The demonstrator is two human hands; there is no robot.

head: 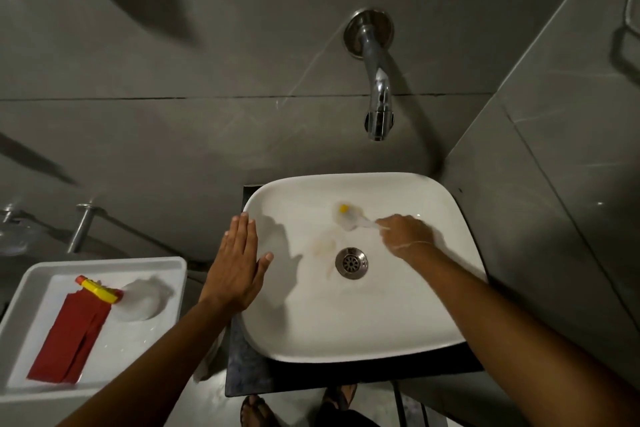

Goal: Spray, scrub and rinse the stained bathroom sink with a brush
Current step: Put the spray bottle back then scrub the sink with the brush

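The right hand (405, 232) grips a blurred white brush (349, 218), fingers closed on its handle, bristles on the glossy, rounded-square white sink (433, 288) – just beyond the steel drain (351, 262). The left hand (239, 263) lies flat, fingers spread, on the rim.

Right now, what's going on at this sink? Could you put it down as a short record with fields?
activity: scrubbing the basin
sink: white, with brownish stains left of the drain
right hand: grips a blurred brush against the basin floor behind the drain
left hand: flat on the sink's left rim, fingers open
faucet: wall-mounted, no water visible
spray bottle: red with a yellow nozzle, lying in a white tray to the left
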